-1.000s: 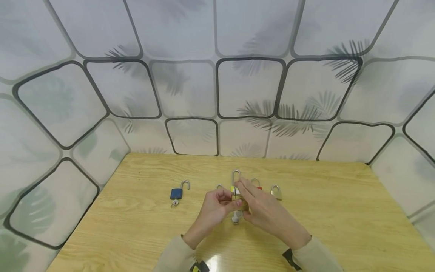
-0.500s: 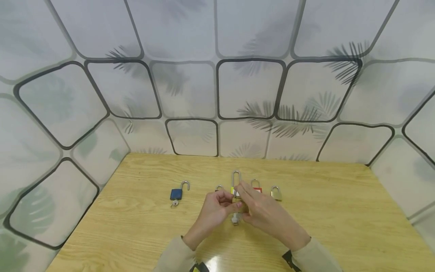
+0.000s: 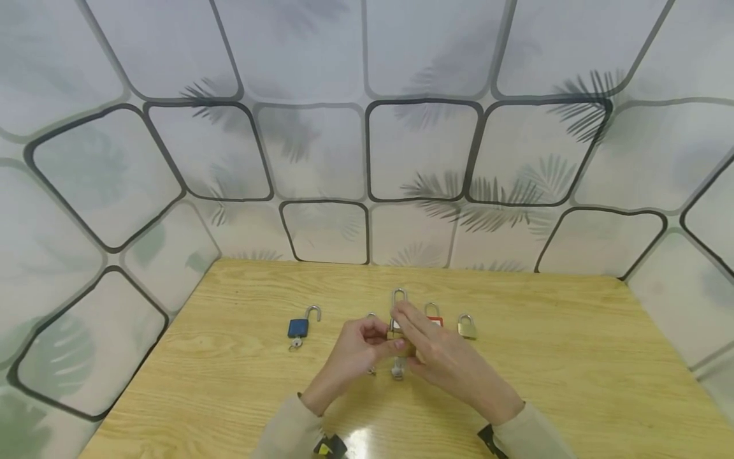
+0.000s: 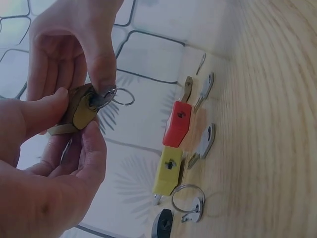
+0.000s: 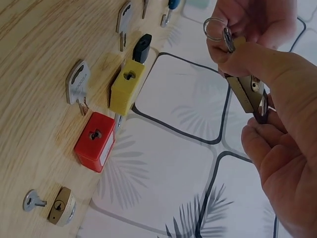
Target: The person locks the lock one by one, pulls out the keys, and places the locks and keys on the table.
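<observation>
Both hands hold a brass padlock point(image 4: 81, 116) above the wooden table. My left hand point(image 3: 357, 347) pinches its body between thumb and fingers. A key point(image 4: 101, 99) with a wire ring sits in the keyhole at its bottom face. My right hand point(image 3: 447, 350) has its thumb against the key, while its curled fingers reach the shackle point(image 5: 264, 106) at the other end. Fingers partly cover the shackle, and I cannot tell whether it is locked. Behind the hands lie a red padlock point(image 5: 94, 141), a yellow padlock point(image 5: 128, 87) and a black padlock point(image 5: 142, 48).
To the left lies a blue padlock point(image 3: 298, 328), its shackle swung out, with a key point(image 3: 295, 343) at its base. A smaller brass padlock point(image 3: 467, 328) lies to the right. Loose keys point(image 5: 77, 84) lie before the row. A patterned curtain point(image 3: 424, 146) surrounds the table.
My left hand has shifted slightly left, and a key under it has come into view. The right fingers lie a little further left over the shackle. Both hands keep hold of the padlock.
</observation>
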`<state>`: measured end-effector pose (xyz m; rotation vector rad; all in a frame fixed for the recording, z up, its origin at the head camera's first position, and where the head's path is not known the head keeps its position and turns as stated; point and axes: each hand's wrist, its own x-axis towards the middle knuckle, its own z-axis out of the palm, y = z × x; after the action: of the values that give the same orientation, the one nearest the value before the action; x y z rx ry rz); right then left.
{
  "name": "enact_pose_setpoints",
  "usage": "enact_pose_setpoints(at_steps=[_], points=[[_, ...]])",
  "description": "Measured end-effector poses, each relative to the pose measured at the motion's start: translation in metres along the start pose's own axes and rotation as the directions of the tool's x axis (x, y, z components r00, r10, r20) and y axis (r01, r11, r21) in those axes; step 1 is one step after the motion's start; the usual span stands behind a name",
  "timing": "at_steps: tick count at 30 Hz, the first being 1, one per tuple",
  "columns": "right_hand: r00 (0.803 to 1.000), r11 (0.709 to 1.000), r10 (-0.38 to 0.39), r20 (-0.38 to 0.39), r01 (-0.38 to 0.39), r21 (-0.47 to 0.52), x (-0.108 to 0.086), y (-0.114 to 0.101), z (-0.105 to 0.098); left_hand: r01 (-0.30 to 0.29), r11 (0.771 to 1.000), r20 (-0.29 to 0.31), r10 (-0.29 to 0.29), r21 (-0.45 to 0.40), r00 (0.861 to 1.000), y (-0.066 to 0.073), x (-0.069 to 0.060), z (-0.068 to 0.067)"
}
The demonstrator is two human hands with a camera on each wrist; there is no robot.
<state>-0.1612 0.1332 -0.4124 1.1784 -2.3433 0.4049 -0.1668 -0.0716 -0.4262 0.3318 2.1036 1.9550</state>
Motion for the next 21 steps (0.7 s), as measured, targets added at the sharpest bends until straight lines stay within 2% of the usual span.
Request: enact_pose_setpoints(at_steps=[3,8,12,14,17,21], points=[[1.000,0.999,0.017,0.006,-0.017,0.031,-0.002,0.002,-0.001,0.025,0.999,-0.024,-0.026,-0.032,0.999,-0.002,0.001,-0.002],[0.996,0.986,0.089,-0.017,-0.086,0.143,-0.005,0.006,-0.003,0.057,0.995,-0.077,-0.063,-0.079,0.995,-0.003,0.001,-0.006],[0.987,0.975,0.143,-0.078,-0.127,0.182,-0.009,0.009,-0.004,0.080,0.990,-0.150,-0.097,-0.119,0.984,-0.002,0.001,-0.010],[0.979,0.961,0.188,-0.075,-0.168,0.220,-0.011,0.009,-0.004,0.086,0.986,-0.188,-0.113,-0.144,0.976,-0.002,0.001,-0.011],[0.963,0.904,0.269,0.002,-0.253,0.345,-0.012,0.007,-0.004,0.076,0.980,-0.221,-0.117,-0.186,0.968,-0.002,0.002,-0.011],[0.927,0.793,0.344,0.153,-0.373,0.481,-0.012,0.002,0.000,0.057,0.970,-0.222,-0.111,-0.237,0.969,0.001,0.002,-0.010]])
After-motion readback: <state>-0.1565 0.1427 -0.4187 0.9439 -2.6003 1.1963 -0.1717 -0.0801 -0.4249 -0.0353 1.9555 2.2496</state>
